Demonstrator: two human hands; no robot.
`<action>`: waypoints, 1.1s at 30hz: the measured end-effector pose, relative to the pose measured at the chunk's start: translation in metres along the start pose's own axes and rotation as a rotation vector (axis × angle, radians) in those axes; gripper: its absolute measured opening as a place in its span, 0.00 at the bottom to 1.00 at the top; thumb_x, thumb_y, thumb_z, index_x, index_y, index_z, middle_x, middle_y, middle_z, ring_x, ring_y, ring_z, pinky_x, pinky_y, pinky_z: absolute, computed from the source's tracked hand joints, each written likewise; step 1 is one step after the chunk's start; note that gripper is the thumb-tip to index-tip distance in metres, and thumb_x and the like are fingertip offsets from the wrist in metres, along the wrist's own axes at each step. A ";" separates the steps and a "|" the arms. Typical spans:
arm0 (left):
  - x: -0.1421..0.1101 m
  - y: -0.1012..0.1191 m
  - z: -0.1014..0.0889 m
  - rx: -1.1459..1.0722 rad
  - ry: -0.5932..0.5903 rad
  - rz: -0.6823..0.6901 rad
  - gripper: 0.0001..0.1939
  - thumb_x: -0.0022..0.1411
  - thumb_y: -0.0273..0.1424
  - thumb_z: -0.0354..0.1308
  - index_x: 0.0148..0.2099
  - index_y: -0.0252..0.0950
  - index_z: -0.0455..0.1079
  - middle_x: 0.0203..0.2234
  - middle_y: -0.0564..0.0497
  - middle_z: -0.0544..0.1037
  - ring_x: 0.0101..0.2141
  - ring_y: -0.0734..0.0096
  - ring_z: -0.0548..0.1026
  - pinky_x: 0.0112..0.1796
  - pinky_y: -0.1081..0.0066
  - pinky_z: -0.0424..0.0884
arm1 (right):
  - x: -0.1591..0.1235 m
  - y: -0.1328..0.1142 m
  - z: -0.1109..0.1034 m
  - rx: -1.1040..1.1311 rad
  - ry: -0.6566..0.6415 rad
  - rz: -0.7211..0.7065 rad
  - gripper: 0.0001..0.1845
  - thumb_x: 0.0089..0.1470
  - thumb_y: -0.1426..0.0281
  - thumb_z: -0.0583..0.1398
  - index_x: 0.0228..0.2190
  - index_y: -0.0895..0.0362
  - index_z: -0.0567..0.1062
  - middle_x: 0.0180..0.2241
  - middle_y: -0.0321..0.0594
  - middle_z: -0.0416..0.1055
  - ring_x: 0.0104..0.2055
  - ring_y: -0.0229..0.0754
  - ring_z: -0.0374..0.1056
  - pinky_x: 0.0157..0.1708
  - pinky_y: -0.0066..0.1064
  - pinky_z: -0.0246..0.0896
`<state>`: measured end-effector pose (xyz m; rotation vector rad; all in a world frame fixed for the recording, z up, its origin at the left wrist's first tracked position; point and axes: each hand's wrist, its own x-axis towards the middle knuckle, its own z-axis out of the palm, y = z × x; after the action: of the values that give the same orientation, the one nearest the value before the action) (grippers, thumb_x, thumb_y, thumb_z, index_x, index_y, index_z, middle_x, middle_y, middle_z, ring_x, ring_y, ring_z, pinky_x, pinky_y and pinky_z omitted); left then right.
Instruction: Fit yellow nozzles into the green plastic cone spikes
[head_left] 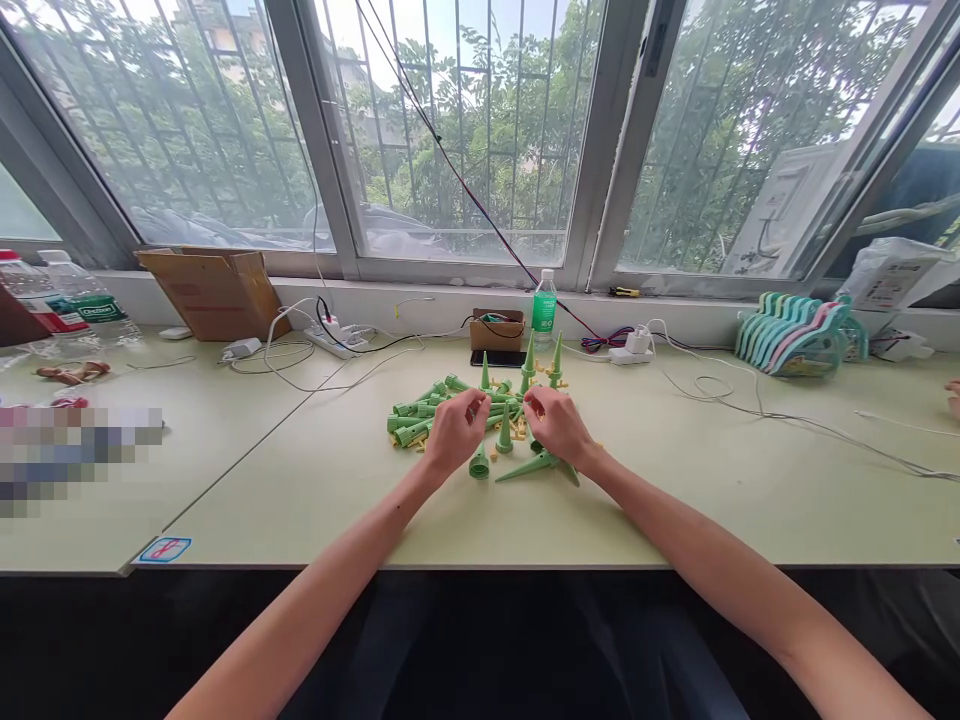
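My left hand [456, 432] is closed, thumb and fingers pinched together over a pile of green plastic watering spikes [420, 420]. Across from it, my right hand [556, 425] is also closed with bent fingers. Whatever small part either hand holds is too small or hidden to name. Between the hands, one green cone [505, 432] stands upright. Several assembled spikes [529, 362] with yellow valves stand upright behind my right hand. A green spike [525, 467] lies on its side in front, beside a short green socket piece [478, 463]. Small yellow valves are scattered among the pile.
Behind the pile are a black phone [498, 358], a small brown box [496, 330] and a green-labelled bottle [544, 305]. Teal hangers [791, 335] stand right; a cardboard box [214, 295] stands left. Cables and a power strip [337, 338] line the back. Another person's hand [954, 397] shows far right.
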<state>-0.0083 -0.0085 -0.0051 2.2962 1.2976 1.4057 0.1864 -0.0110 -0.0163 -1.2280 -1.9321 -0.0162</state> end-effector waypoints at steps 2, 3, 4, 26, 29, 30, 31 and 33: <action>0.000 -0.002 0.000 0.028 0.021 0.006 0.10 0.63 0.35 0.52 0.33 0.36 0.70 0.22 0.53 0.72 0.21 0.75 0.65 0.29 0.72 0.63 | 0.000 0.001 0.001 -0.009 -0.015 -0.016 0.06 0.56 0.72 0.53 0.30 0.57 0.70 0.26 0.38 0.68 0.29 0.38 0.62 0.33 0.29 0.54; 0.000 -0.004 0.000 0.046 0.031 0.008 0.08 0.62 0.34 0.52 0.33 0.36 0.69 0.24 0.53 0.73 0.23 0.74 0.66 0.30 0.71 0.63 | 0.000 0.001 0.002 -0.012 -0.019 -0.021 0.06 0.57 0.73 0.53 0.30 0.57 0.70 0.27 0.38 0.68 0.29 0.39 0.62 0.33 0.29 0.54; 0.000 -0.005 -0.001 0.066 0.033 0.010 0.07 0.61 0.33 0.53 0.33 0.36 0.69 0.25 0.52 0.74 0.24 0.73 0.67 0.31 0.71 0.64 | 0.000 0.001 0.003 -0.014 -0.021 -0.022 0.06 0.57 0.73 0.53 0.30 0.57 0.70 0.27 0.39 0.68 0.29 0.39 0.62 0.33 0.29 0.54; -0.001 -0.009 0.000 0.028 -0.243 0.051 0.05 0.55 0.29 0.55 0.30 0.36 0.71 0.26 0.50 0.75 0.28 0.69 0.71 0.32 0.70 0.66 | -0.004 0.001 0.009 0.023 -0.124 -0.015 0.06 0.56 0.73 0.53 0.28 0.58 0.69 0.26 0.37 0.66 0.28 0.38 0.60 0.31 0.28 0.53; -0.001 -0.005 -0.001 0.024 -0.323 0.060 0.05 0.54 0.27 0.54 0.29 0.36 0.71 0.24 0.52 0.76 0.27 0.70 0.70 0.32 0.70 0.65 | -0.004 0.000 0.008 0.030 -0.108 -0.028 0.07 0.56 0.73 0.52 0.28 0.57 0.69 0.26 0.37 0.67 0.28 0.38 0.60 0.31 0.28 0.53; -0.001 -0.004 -0.002 0.025 -0.340 0.064 0.05 0.53 0.27 0.54 0.29 0.36 0.71 0.24 0.52 0.76 0.27 0.70 0.70 0.32 0.70 0.65 | -0.003 0.000 0.008 0.034 -0.104 -0.033 0.07 0.56 0.73 0.52 0.27 0.57 0.68 0.26 0.37 0.67 0.28 0.38 0.60 0.31 0.28 0.53; -0.001 -0.003 -0.002 0.027 -0.351 0.069 0.06 0.53 0.26 0.53 0.29 0.36 0.72 0.24 0.52 0.77 0.27 0.70 0.71 0.32 0.70 0.65 | -0.003 -0.001 0.007 0.039 -0.103 -0.039 0.07 0.56 0.73 0.52 0.27 0.57 0.68 0.26 0.37 0.67 0.28 0.38 0.60 0.31 0.28 0.53; -0.002 -0.003 -0.002 0.039 -0.364 0.077 0.06 0.52 0.26 0.53 0.30 0.37 0.72 0.25 0.52 0.77 0.28 0.69 0.71 0.33 0.70 0.65 | -0.003 -0.003 0.007 0.054 -0.097 -0.051 0.08 0.56 0.73 0.52 0.27 0.57 0.68 0.25 0.37 0.67 0.28 0.37 0.60 0.31 0.28 0.53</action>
<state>-0.0120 -0.0087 -0.0064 2.4992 1.1433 0.9244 0.1808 -0.0122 -0.0217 -1.1625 -2.0343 0.0694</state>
